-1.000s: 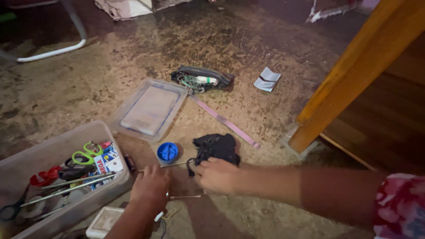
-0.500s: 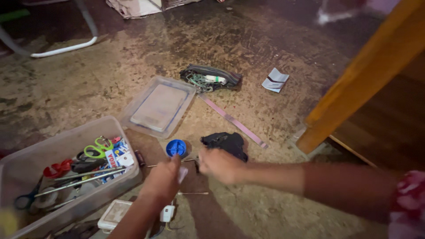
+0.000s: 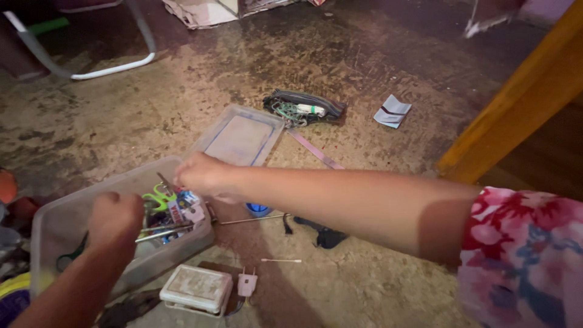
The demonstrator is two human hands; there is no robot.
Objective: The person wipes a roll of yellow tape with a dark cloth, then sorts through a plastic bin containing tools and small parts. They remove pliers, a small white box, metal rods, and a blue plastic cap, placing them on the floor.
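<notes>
Left hand (image 3: 115,218) curled over the clear bin (image 3: 67,215), grip closed, contents under it hidden, cannot tell what it holds. Right hand (image 3: 203,175) reaching across above the bin's far rim, fingers pinched near green scissors (image 3: 159,197); pinched thing too small to tell. Bin on the floor (image 3: 340,61), lid (image 3: 240,140) just behind.

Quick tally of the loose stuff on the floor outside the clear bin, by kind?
Clear bin lid: 1
Dark pouch: 1
Folded paper: 1
Pink strip: 1
Blue cap: 1
Black cloth: 1
Small white box: 1
White plug: 1
Cotton swab: 1
Thin rod: 1
Total: 10
</notes>
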